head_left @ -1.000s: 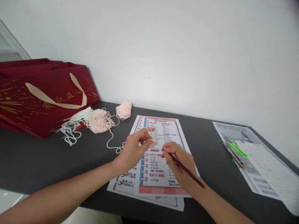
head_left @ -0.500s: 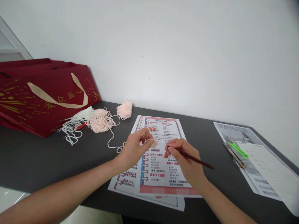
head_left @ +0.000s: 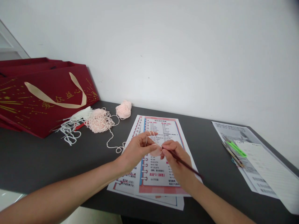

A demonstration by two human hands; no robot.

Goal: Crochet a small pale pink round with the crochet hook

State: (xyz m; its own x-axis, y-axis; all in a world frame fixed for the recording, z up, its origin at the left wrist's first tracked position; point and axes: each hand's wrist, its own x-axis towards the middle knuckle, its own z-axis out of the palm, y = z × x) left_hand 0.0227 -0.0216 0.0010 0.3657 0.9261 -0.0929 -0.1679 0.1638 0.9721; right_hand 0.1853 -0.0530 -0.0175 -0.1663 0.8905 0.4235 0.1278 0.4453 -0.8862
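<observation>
Behind everything, a white wall (head_left: 175,56) fills the upper part of the frame, and a dark grey surface (head_left: 70,161) runs across beneath it. Several dark red bags (head_left: 53,84) stand overlapped and leaning at the left of the frame; the front one carries gold lettering, gold streaks and a cream ribbon handle (head_left: 35,90), while their insides cannot be seen. At lower centre, a printed sheet (head_left: 161,183) with a pink and blue border overlaps a second sheet (head_left: 127,189). Toward the right edge, a lined page (head_left: 273,177) partly covers a grey printed sheet (head_left: 253,175).

Above the centre sheets, the left hand (head_left: 134,152) and right hand (head_left: 178,155) come close together. Left of centre on the surface sit a loose pale pink yarn tangle (head_left: 100,120), white yarn (head_left: 80,115) just beside it and a neater pink ball (head_left: 123,109). One strand (head_left: 114,147) runs from the tangle toward the left hand.

Right fingers grasp a slim hook (head_left: 187,165) by its dark brown handle, tilted down to the right. A green tool (head_left: 237,149) lies on the right-hand papers. Smallest is a pink piece (head_left: 157,151), near centre frame, pinched by the left fingers, with yarn looped over them; the hook's tip is too small to make out.
</observation>
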